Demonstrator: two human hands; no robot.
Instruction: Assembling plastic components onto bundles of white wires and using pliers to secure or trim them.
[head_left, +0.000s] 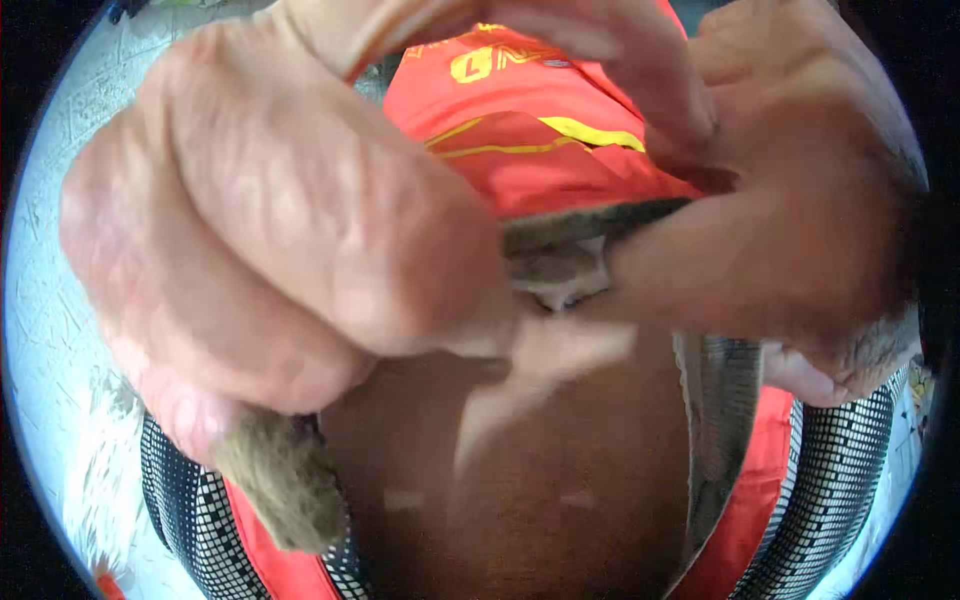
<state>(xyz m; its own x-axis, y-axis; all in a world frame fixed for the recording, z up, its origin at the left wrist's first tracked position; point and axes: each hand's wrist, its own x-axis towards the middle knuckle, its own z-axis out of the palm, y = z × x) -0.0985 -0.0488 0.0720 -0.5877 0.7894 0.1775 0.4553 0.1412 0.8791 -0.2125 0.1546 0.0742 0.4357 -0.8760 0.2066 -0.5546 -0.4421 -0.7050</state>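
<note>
Close in front of me is a smooth brown piece (pixel 520 490), perhaps leather, with a fuzzy grey-brown lining (pixel 285 480) showing at its edges; what kind of article it is I cannot tell. My left hand (pixel 300 220) is closed on its upper left part, the fingers curled over and large in view. From the right, my right hand (pixel 770 220), smeared by motion, grips the upper edge with thumb and fingers. Between the two hands, the edge shows a fuzzy strip and a small pale patch (pixel 570 275). The fingers hide much of the upper edge.
Behind the piece is a red apron (pixel 540 90) with yellow print and piping. Black-and-white checked cloth (pixel 830 490) shows on both sides below. A pale, scuffed surface (pixel 60 300) lies at the left, with a small orange-red thing (pixel 107 583) near the bottom.
</note>
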